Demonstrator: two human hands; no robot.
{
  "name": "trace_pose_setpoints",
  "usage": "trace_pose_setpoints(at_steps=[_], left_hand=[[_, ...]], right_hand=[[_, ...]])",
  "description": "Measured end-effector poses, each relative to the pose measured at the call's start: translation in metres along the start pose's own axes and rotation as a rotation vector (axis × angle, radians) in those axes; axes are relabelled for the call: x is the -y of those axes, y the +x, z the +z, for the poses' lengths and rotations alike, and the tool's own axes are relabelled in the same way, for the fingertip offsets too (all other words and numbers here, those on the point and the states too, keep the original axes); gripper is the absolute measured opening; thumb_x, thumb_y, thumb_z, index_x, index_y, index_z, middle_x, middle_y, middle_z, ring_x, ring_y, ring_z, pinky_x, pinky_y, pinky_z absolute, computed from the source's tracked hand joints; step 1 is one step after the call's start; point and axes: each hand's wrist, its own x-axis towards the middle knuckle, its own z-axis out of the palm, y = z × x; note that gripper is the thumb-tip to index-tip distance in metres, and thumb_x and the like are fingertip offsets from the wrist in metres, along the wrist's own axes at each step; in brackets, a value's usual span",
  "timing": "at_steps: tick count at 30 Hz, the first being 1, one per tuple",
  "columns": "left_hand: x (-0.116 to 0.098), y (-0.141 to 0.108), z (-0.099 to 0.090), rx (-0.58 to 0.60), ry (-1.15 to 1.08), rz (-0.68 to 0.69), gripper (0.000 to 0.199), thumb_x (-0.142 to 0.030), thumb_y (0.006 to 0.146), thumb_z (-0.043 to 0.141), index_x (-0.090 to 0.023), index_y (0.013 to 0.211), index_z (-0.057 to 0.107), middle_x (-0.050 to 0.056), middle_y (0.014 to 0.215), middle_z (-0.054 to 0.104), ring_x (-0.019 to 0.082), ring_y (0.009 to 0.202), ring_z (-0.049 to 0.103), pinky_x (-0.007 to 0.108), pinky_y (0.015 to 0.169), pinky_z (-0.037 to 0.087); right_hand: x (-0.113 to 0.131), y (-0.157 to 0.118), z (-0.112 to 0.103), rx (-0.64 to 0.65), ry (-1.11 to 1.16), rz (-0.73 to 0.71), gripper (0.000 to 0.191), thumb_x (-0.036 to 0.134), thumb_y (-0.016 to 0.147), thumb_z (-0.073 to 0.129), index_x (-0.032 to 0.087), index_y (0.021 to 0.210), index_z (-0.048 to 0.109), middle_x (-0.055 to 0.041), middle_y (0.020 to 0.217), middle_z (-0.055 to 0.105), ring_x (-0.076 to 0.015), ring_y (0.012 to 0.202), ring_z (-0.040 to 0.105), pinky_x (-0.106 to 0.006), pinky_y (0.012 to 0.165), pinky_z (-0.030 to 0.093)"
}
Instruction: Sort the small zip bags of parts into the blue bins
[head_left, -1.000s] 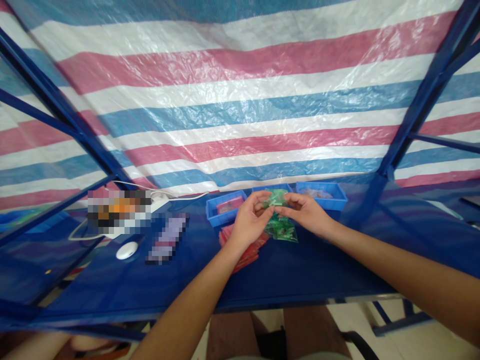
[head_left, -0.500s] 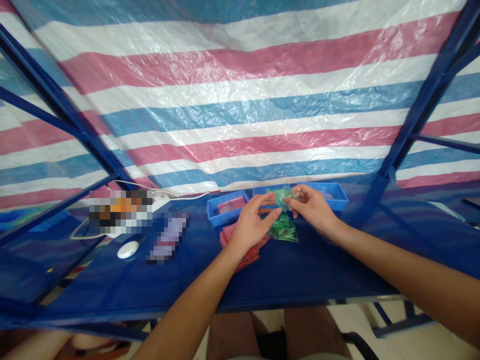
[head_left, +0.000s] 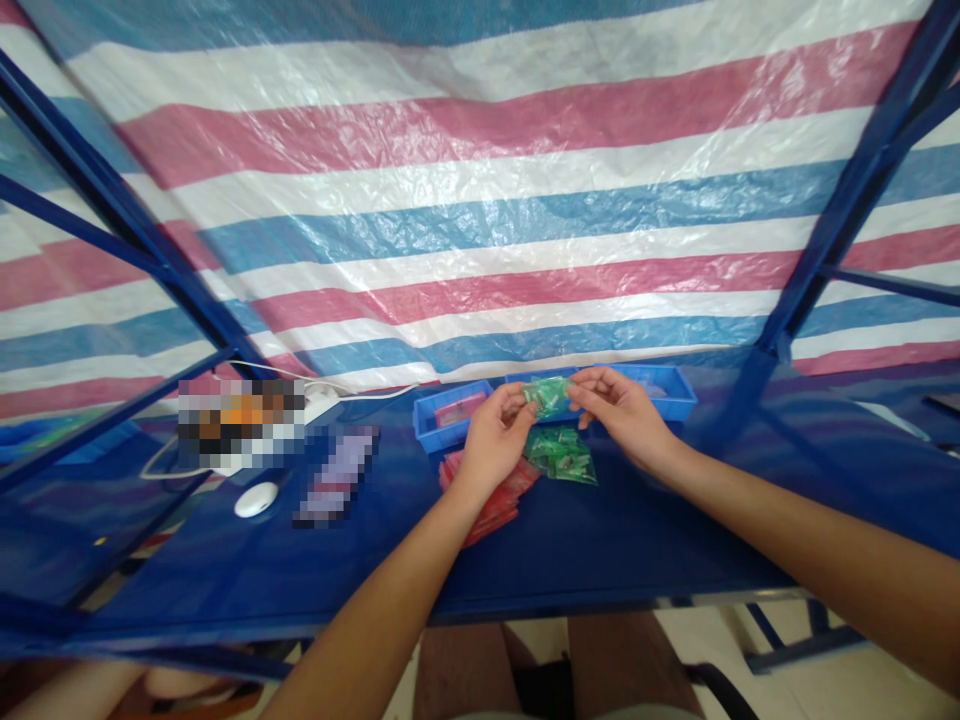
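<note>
A small clear green bag (head_left: pixel 548 397) is stretched between my two hands, above the blue table. My left hand (head_left: pixel 498 430) pinches its left edge between thumb and fingers. At its right edge, the thumb and fingers of my right hand (head_left: pixel 616 408) are closed on it. Just below lies a pile of green bags (head_left: pixel 564 456) with small pieces inside. Flat red bags (head_left: pixel 491 505) are heaped beside it, partly under my left wrist. A blue tray (head_left: pixel 427 428) with pinkish-red contents stands left of my left hand. Another blue tray (head_left: pixel 679 400) is behind my right hand.
A third blue tray is mostly hidden behind the held bag. On the left are a round white object (head_left: pixel 256 500), a blurred phone-like item (head_left: pixel 337 478) and white cables (head_left: pixel 375 397). Blue metal frames and a striped sheet (head_left: pixel 480 220) stand behind. Another person's arm shows at bottom left.
My left hand has moved slightly left and closed on the green bag's left edge. The bag is now spread flatter between both hands and sits a little further left.
</note>
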Motion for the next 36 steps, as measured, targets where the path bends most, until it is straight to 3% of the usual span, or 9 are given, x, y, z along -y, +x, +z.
trace_pose_setpoints(at_steps=[2,5,8,14,19,23,26,29,36], left_hand=[[-0.001,-0.001,0.001,0.006,-0.042,-0.027,0.036,-0.038,0.091,0.075,-0.018,0.119,0.063,0.008,0.107,0.078,0.021,0.096,0.075,0.031,0.087,0.059],[-0.005,-0.005,0.003,0.095,-0.061,-0.053,0.043,-0.039,0.091,0.077,-0.019,0.125,0.061,0.007,0.103,0.079,0.020,0.092,0.075,0.028,0.081,0.057],[-0.008,-0.008,0.003,0.129,-0.028,-0.056,0.045,-0.038,0.092,0.077,-0.019,0.129,0.061,0.008,0.104,0.079,0.020,0.092,0.076,0.028,0.081,0.058],[-0.006,-0.005,0.001,-0.016,0.117,0.024,0.036,-0.037,0.090,0.079,-0.018,0.118,0.068,0.010,0.108,0.078,0.021,0.096,0.076,0.034,0.092,0.061],[-0.015,-0.011,0.005,0.137,0.211,0.045,0.039,-0.043,0.094,0.074,-0.020,0.126,0.074,0.013,0.128,0.074,0.025,0.111,0.075,0.036,0.093,0.063],[-0.017,-0.014,0.008,0.207,0.129,0.046,0.046,-0.042,0.092,0.077,-0.019,0.131,0.072,0.015,0.136,0.071,0.027,0.117,0.074,0.038,0.099,0.062],[-0.010,-0.010,0.004,0.166,0.128,0.026,0.046,-0.041,0.092,0.077,-0.020,0.133,0.071,0.013,0.135,0.072,0.028,0.123,0.071,0.043,0.109,0.058],[0.000,-0.004,-0.001,0.067,0.129,-0.013,0.042,-0.038,0.091,0.078,-0.018,0.127,0.072,0.013,0.127,0.077,0.029,0.116,0.075,0.046,0.108,0.058],[0.000,0.000,-0.002,-0.043,0.025,-0.070,0.037,-0.036,0.087,0.080,-0.016,0.117,0.071,0.011,0.118,0.079,0.026,0.103,0.077,0.039,0.094,0.061]], right_hand=[[-0.002,0.001,-0.002,0.001,-0.024,-0.012,0.046,0.050,0.076,0.090,0.024,0.107,0.071,-0.0007,0.088,0.071,-0.0162,0.072,0.065,-0.027,0.058,0.054],[-0.007,-0.001,-0.002,0.151,-0.026,0.035,0.045,0.049,0.075,0.091,0.022,0.107,0.075,-0.0036,0.097,0.076,-0.0200,0.084,0.069,-0.030,0.068,0.057],[-0.012,-0.003,-0.001,0.234,-0.009,0.077,0.038,0.050,0.077,0.089,0.022,0.101,0.080,-0.0042,0.099,0.078,-0.0204,0.083,0.069,-0.035,0.073,0.059],[-0.015,0.003,-0.007,0.055,-0.044,0.029,0.037,0.053,0.076,0.089,0.021,0.092,0.078,-0.0036,0.093,0.077,-0.0173,0.072,0.064,-0.032,0.064,0.057],[-0.019,0.007,-0.014,0.008,-0.113,-0.003,0.040,0.054,0.075,0.089,0.022,0.089,0.068,-0.0007,0.082,0.071,-0.0161,0.068,0.062,-0.028,0.056,0.052],[-0.021,0.003,-0.010,0.148,-0.141,-0.059,0.041,0.046,0.073,0.092,0.023,0.099,0.069,-0.0027,0.096,0.075,-0.0210,0.089,0.071,-0.036,0.084,0.062],[-0.022,0.000,-0.006,0.273,-0.065,-0.021,0.046,0.042,0.075,0.091,0.023,0.113,0.071,-0.0072,0.116,0.076,-0.0252,0.110,0.073,-0.045,0.103,0.058],[-0.020,-0.003,-0.003,0.316,-0.037,-0.017,0.044,0.041,0.081,0.086,0.024,0.118,0.071,-0.0085,0.122,0.076,-0.0260,0.117,0.072,-0.047,0.111,0.054],[-0.018,0.001,-0.008,0.143,-0.229,-0.128,0.038,0.046,0.085,0.083,0.024,0.113,0.070,-0.0081,0.112,0.075,-0.0250,0.103,0.072,-0.042,0.092,0.062]])
